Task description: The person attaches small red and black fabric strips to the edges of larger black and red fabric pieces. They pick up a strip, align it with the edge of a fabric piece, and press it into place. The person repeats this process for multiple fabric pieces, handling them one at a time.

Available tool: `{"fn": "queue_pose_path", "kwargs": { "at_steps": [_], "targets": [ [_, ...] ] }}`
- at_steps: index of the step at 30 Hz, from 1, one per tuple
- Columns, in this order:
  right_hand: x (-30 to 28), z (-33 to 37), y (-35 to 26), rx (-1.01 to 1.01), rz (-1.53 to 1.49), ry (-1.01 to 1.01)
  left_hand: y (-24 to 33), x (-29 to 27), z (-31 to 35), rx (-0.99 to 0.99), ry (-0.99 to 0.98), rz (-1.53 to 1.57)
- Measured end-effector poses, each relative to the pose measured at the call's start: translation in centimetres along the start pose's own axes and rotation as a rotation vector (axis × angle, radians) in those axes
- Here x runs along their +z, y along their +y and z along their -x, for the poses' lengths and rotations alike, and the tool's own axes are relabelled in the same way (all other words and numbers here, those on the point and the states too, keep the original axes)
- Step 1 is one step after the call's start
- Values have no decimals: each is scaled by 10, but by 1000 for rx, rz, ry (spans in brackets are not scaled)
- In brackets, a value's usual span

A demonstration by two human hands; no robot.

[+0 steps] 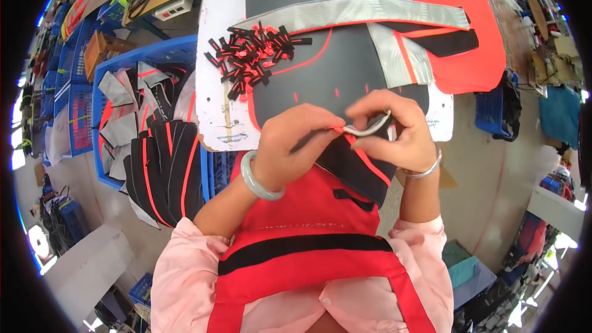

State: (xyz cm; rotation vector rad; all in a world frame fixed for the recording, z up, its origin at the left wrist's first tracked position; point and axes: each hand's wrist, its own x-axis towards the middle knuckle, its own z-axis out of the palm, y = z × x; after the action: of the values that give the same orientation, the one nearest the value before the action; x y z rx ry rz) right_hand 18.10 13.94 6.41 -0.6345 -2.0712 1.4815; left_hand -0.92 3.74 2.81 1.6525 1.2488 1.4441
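Observation:
A black fabric piece (351,165) with a red-orange stripe and a pale grey underside hangs between my two hands over the table's near edge. The fingers of my left hand (295,142) pinch its folded left end. My right hand (398,126) curls around the right end, thumb and fingers closed on the curled grey edge, slightly blurred. Beyond my hands lies a large dark grey panel (290,102) with red-orange edging and small marks. A heap of small black and red-orange strips (250,55) sits at its left.
A white tabletop (216,105) carries a long silver-grey band (370,11) and red-orange panels (475,31). At left, a blue crate (148,49) holds grey and black fabric pieces, some draped over its side (163,166). Another blue crate (493,114) stands on the floor at right.

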Motion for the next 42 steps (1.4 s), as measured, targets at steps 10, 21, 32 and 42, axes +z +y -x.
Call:
{"fn": "queue_pose_path", "kwargs": {
  "at_steps": [10,21,32,42],
  "targets": [
    [2,9,-18,-196,683,-94,5,3,-3,214,-70,-406],
    [18,14,15,-255,246,-154,-10,-9,4,355,-282,-248],
    [45,24,41,-24,-32,27,-27,6,34,158,-38,-145],
    [77,38,57,487,-417,180,-38,26,61,-165,237,135]
  ]
}}
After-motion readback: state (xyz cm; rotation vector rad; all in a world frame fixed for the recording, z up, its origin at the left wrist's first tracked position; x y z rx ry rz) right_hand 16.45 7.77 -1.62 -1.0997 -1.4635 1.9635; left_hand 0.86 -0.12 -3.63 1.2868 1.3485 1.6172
